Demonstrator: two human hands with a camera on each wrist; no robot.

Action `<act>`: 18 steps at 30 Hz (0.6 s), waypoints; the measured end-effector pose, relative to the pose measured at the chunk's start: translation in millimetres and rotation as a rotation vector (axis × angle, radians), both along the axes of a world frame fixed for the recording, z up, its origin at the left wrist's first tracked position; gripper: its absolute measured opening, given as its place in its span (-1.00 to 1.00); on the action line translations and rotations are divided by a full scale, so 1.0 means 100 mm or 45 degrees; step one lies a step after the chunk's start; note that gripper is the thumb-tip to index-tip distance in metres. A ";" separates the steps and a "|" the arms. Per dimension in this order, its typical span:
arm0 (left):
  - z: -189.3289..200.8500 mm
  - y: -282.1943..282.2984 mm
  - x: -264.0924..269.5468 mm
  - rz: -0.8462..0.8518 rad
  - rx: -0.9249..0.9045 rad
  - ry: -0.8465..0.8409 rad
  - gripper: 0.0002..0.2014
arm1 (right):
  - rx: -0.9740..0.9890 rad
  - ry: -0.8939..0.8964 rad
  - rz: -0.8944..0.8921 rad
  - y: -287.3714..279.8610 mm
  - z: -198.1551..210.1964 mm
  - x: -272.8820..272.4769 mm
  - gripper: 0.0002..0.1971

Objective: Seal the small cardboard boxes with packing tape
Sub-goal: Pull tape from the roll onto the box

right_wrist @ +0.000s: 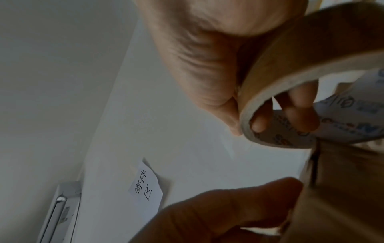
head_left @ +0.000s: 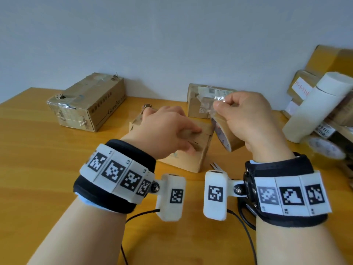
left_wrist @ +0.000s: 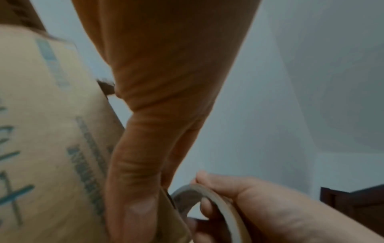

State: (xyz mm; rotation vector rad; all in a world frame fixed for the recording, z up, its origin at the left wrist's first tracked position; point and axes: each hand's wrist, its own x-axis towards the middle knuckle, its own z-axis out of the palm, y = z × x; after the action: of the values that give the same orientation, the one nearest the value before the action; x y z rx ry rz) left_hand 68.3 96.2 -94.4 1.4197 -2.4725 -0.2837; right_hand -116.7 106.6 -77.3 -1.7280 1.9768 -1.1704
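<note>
My left hand point(head_left: 168, 129) lies on top of the small brown cardboard box point(head_left: 193, 150) in the middle of the yellow wooden counter point(head_left: 38, 169), fingers curled down onto its top flaps to keep them closed, and I'd say this box is not sealed yet: I see no strip across its seam. My right hand point(head_left: 246, 119) holds the tan roll of packing tape point(head_left: 227, 138) just beside the box's right edge, fingers hooked through the core, thumb and forefinger pinching the clear loose end point(head_left: 219, 101) lifted above it. So the strip is started but not laid; sticking, pulling across and cutting are all left. Farther back, the long brown taped carton point(head_left: 86, 104) on the left looks already done, and another small taped carton point(head_left: 202, 100) sits behind my right hand. Room to pull leftward is good; on the right a white cylinder point(head_left: 315, 108) and stacked parcels point(head_left: 336, 60) crowd the counter edge, so my elbow has little space there.
</note>
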 end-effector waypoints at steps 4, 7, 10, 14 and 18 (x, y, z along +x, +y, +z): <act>-0.04 0.02 -0.11 0.035 -0.092 -0.017 -0.52 | -0.073 -0.025 -0.037 0.06 0.07 -0.04 -0.76; -0.09 0.01 -0.12 0.022 -0.027 0.055 -0.56 | -0.076 -0.089 -0.030 0.09 0.10 -0.04 -0.77; -0.12 0.01 -0.13 0.041 0.002 0.041 -0.60 | 0.099 -0.262 0.043 0.13 0.15 -0.01 -0.78; -0.10 0.03 -0.14 0.225 -0.057 -0.056 -0.55 | 0.355 -0.252 0.126 0.19 0.19 0.00 -0.80; -0.09 0.08 -0.12 0.284 0.046 0.001 -0.66 | 0.385 -0.197 0.153 0.23 0.21 0.00 -0.81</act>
State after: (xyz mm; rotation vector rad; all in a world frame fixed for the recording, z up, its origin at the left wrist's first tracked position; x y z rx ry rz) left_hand 56.3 104.0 -103.7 1.6912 -2.2916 -0.2827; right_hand -116.8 129.4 -56.6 -1.5303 1.8225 -0.8833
